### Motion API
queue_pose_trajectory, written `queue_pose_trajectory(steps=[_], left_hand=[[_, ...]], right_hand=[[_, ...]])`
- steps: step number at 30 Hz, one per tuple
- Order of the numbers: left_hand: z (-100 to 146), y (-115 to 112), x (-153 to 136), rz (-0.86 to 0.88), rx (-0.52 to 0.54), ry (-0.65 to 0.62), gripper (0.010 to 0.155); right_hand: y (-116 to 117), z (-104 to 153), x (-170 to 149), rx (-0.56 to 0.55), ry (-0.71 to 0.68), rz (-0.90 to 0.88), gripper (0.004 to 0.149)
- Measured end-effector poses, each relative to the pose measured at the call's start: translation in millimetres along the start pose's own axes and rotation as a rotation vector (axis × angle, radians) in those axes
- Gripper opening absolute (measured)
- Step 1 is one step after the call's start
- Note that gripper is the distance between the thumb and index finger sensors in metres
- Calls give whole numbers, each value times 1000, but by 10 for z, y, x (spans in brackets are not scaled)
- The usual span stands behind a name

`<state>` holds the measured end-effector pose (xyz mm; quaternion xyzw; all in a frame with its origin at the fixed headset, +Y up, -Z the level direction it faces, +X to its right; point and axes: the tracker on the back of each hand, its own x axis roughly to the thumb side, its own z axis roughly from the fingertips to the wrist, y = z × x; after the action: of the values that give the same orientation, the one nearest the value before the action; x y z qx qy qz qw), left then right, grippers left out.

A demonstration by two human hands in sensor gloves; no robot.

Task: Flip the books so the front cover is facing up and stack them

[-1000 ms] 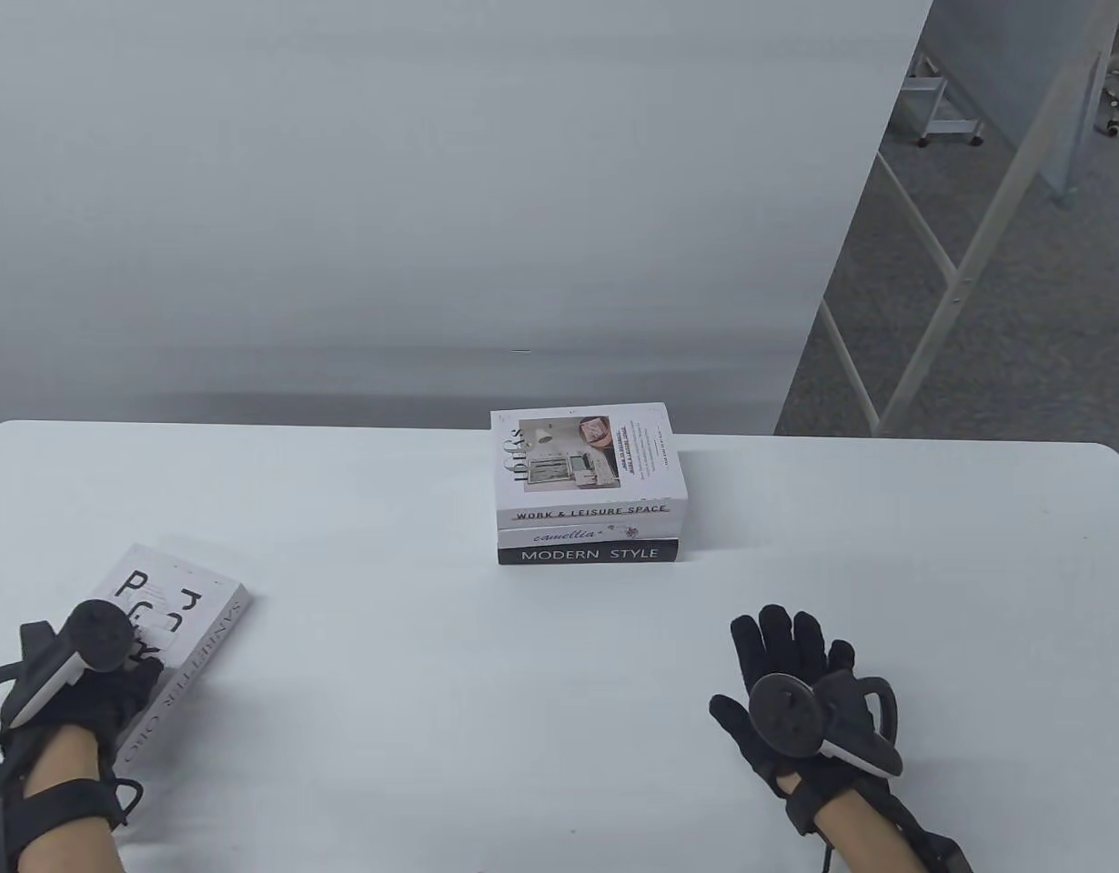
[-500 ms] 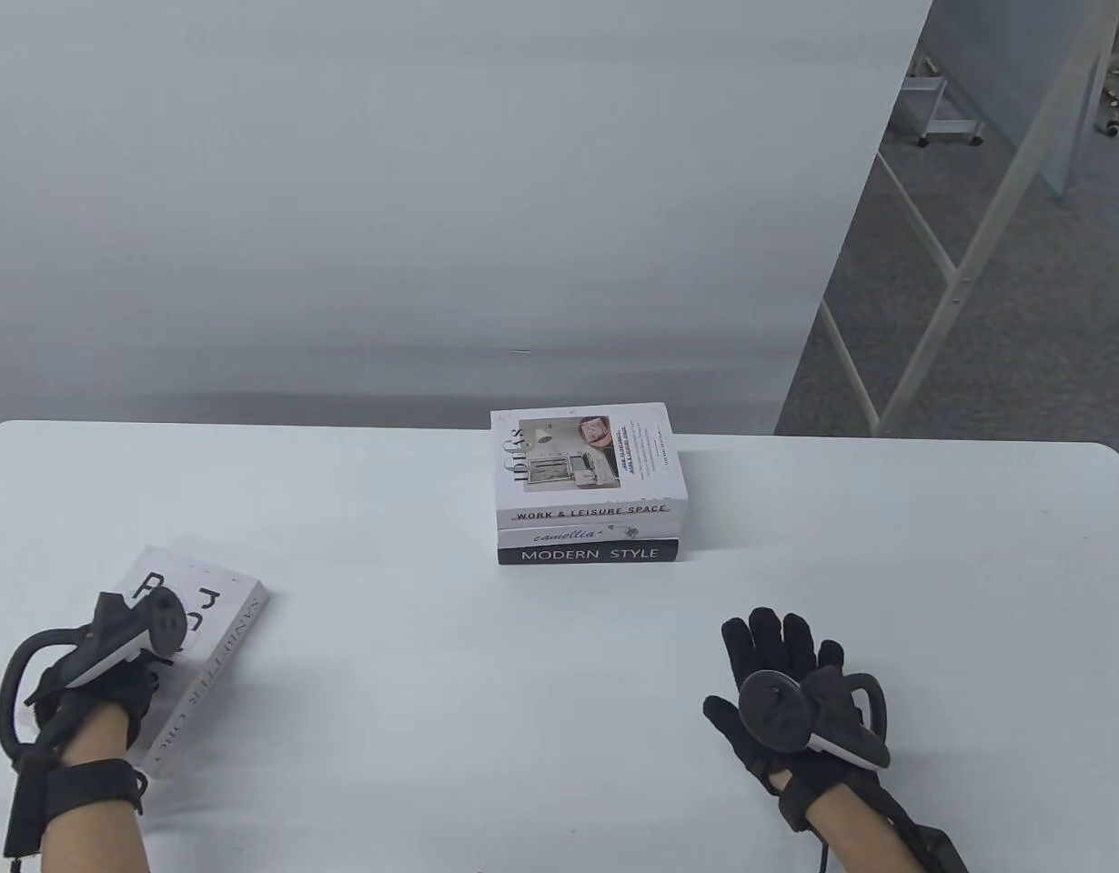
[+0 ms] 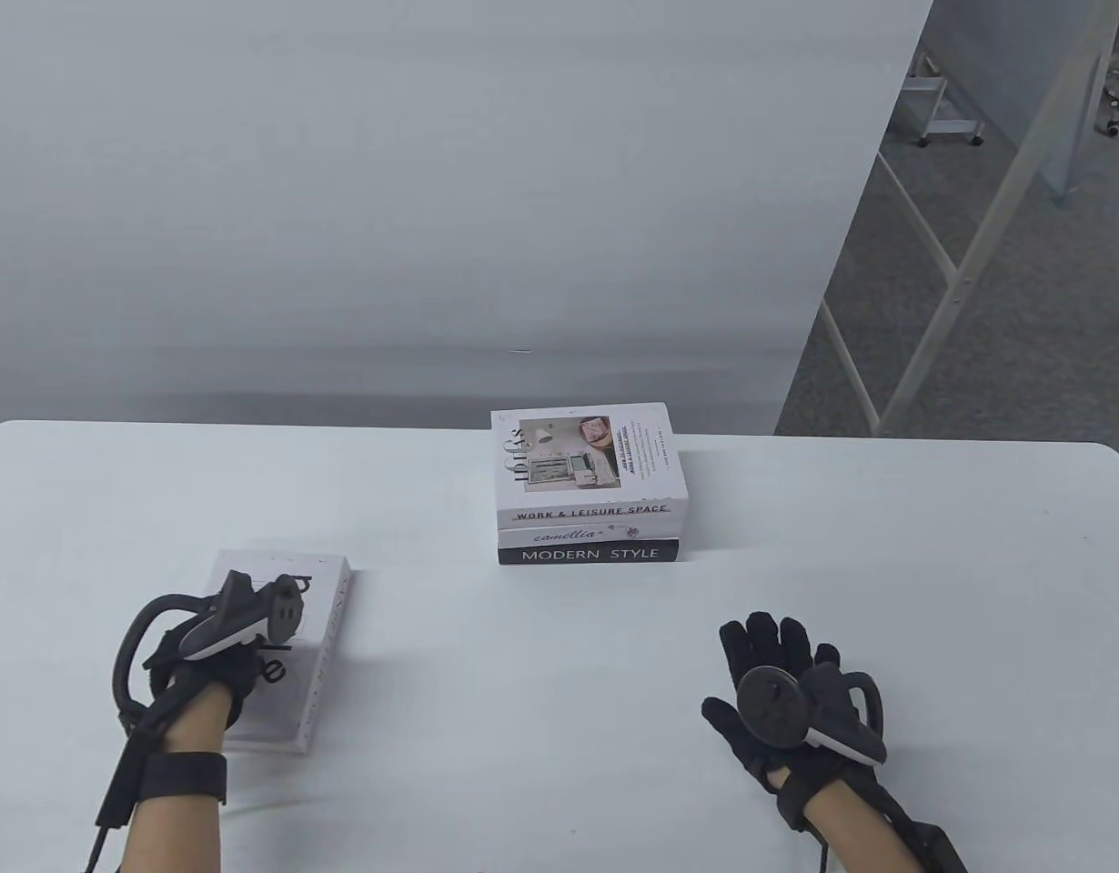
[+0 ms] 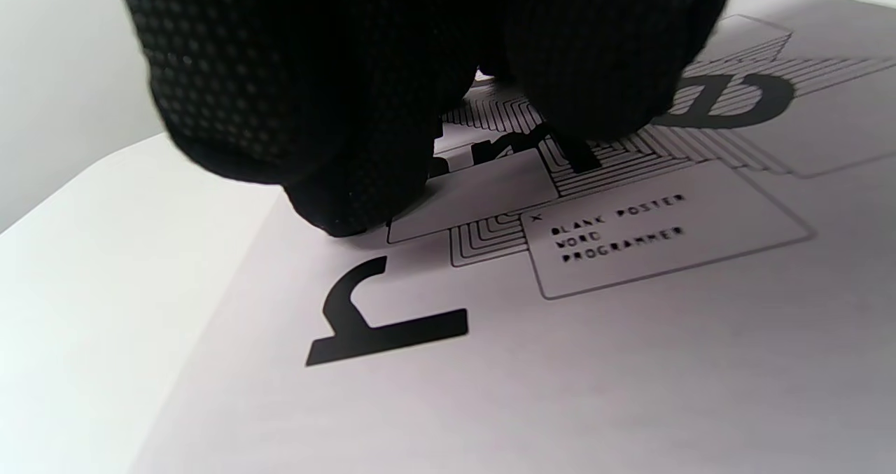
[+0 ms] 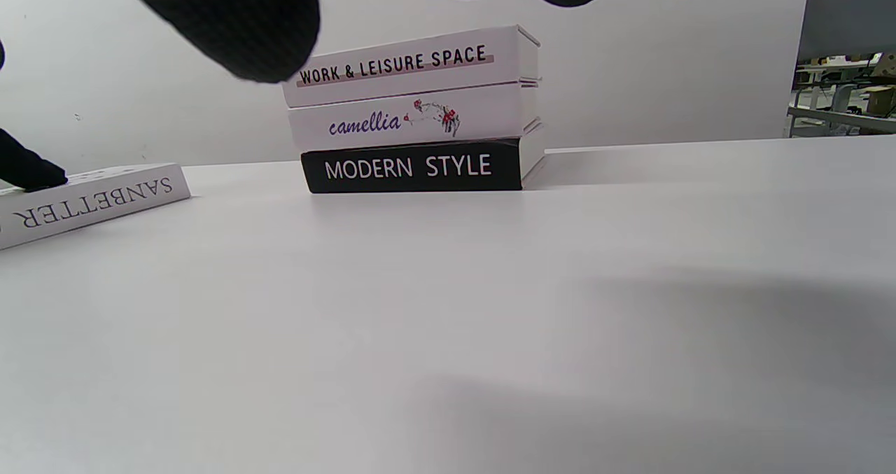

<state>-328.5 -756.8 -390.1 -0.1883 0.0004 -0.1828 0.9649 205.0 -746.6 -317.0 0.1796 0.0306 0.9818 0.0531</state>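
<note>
A white book [image 3: 291, 705] with big black letters lies flat at the table's front left, cover up. Its "SANBETTER" spine [image 5: 91, 197] shows in the right wrist view. My left hand [image 3: 223, 655] sits on its left part. Bent fingertips [image 4: 350, 180] press on the cover. A stack of three books [image 3: 587, 491] stands at the table's middle back: "Work & Leisure Space" [image 5: 413, 64] on top, "camellia" [image 5: 406, 118] under it, black "Modern Style" [image 5: 413, 167] at the bottom. My right hand [image 3: 760, 664] lies flat and empty on the table at the front right, fingers spread.
The white table [image 3: 559, 746] runs to a grey wall behind the stack. Past the table's right back corner there is open floor with a metal frame [image 3: 942, 273]. Bare tabletop lies between the white book and the stack.
My left hand has slid the white book right and a little forward, turning it so its spine faces right. The right hand has barely moved.
</note>
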Motion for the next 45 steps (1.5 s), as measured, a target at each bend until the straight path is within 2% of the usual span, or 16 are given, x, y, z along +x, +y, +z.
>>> queue_pose_trajectory(steps=[5,13,19,30,36,41,45], left_hand=[[38,170,413,12,67,-81,59],[163,362,992,27,93,-148,58],[190,448,1213,63,71,-145,59],[393,615,1854,12,100,-171,58],[503,730,2220,20,95,-209,63],[584,820,2465,115,124,-240,62],[656,891,2642,186,88,-332,63]], right_hand=[[22,15,-15,9,10,-12,78],[65,0,46,37,7,-13,78],[76,-13,122,46,-4,-32,78],[94,-147,285,78,-13,-76,75],[161,-251,380,108,-16,-123,75],[227,-313,444,139,-16,-119,75],[262,-365,462,159,-3,-124,75]])
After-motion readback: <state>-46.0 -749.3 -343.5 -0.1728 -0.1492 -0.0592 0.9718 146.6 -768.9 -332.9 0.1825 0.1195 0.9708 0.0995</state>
